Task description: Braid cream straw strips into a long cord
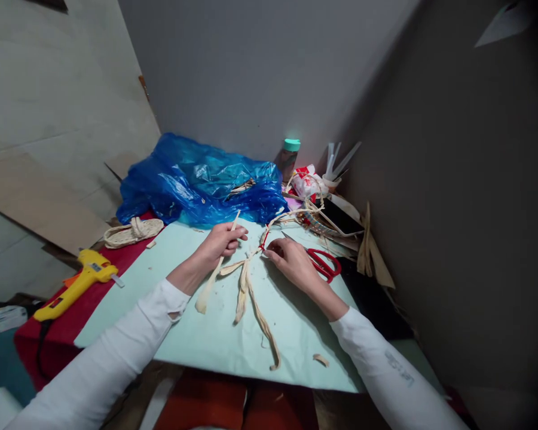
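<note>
My left hand [222,243] is closed around a pale dry husk strip [208,289], whose thin tip sticks up past the fingers while its wide end hangs below. To its right, my right hand [290,261] has its fingertips closed at a braided husk cord [283,216]. Red thread [264,237] is tied round the cord just beside those fingers. From the tied spot, several loose husk strands [243,292] fan out toward me over the pale green sheet [183,340]. Red-handled scissors [325,263] lie partly behind my right hand.
A yellow glue gun [76,283] and a woven husk sandal [132,233] lie on the left. Behind the hands are a blue plastic bag [197,176] and a jar with a green lid [290,155]. A phone-like black slab [336,216] and husk pieces [372,254] sit right.
</note>
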### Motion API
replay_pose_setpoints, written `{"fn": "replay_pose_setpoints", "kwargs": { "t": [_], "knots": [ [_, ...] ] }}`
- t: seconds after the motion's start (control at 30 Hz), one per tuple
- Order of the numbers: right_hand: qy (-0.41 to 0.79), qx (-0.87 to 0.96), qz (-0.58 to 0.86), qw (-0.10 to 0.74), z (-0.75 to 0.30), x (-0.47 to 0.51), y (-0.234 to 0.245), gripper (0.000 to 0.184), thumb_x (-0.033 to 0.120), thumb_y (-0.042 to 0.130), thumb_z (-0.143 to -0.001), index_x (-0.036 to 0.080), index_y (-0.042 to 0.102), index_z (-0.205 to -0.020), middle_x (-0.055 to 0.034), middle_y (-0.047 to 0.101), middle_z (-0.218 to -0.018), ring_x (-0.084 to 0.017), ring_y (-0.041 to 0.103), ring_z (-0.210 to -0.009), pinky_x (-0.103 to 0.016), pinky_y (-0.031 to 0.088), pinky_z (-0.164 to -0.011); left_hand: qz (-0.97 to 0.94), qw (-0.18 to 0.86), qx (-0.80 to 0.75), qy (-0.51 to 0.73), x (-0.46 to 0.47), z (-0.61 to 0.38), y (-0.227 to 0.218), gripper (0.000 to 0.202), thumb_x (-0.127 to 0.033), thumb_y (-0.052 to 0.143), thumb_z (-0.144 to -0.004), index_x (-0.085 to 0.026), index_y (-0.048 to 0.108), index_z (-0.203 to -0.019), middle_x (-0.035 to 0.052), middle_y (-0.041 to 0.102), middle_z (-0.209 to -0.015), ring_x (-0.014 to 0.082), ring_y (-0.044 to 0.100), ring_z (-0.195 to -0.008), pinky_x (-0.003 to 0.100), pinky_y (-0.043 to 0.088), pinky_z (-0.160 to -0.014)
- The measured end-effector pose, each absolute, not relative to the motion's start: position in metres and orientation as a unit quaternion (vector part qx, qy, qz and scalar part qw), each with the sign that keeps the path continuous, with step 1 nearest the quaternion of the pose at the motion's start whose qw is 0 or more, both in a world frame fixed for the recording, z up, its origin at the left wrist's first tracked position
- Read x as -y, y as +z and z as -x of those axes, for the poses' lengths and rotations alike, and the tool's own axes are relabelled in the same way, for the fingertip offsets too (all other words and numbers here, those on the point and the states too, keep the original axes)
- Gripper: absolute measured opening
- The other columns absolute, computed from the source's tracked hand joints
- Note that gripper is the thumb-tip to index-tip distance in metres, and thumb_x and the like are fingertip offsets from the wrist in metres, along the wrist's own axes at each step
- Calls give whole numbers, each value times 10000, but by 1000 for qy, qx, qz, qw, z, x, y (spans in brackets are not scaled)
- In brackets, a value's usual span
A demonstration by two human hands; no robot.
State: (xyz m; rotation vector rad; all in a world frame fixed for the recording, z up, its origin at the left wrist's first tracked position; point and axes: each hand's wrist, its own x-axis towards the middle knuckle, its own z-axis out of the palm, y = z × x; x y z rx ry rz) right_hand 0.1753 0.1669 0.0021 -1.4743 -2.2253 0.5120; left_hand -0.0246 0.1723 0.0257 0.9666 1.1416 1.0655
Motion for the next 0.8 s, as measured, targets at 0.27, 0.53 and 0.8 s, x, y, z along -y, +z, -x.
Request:
{"fn": "replay_pose_setpoints", "kwargs": {
  "t": [0.27, 0.53, 0.8],
  "knots": [
    [218, 793, 521, 229, -177, -165, 8, 173, 248, 508, -856, 158, 638, -786, -37, 649, -756, -147, 539, -683, -253, 325, -620, -538, 568, -525, 336, -168, 7, 13, 147, -254, 655, -720, -111, 650, -756, -54, 430, -423, 43, 332, -368, 176, 179, -386],
    [267, 767, 514, 276, -189, -161, 9, 168, 253, 499, -859, 167, 641, -831, -39, 661, -758, -162, 553, -669, -264, 337, -620, -475, 652, -487, 335, -167, 3, 9, 242, -257, 687, -649, -100, 636, -826, 25, 621, -645, 8, 289, -365, 182, 119, -364],
    [336, 715, 528, 312, -186, -147, 15, 324, 330, 446, -915, 178, 625, -693, -11, 605, -535, -139, 519, -513, -264, 336, -564, -470, 669, -477, 321, -160, -2, 7, 235, -253, 757, -616, -114, 614, -739, -34, 544, -518, 7, 268, -369, 185, 125, -396]
  ]
}}
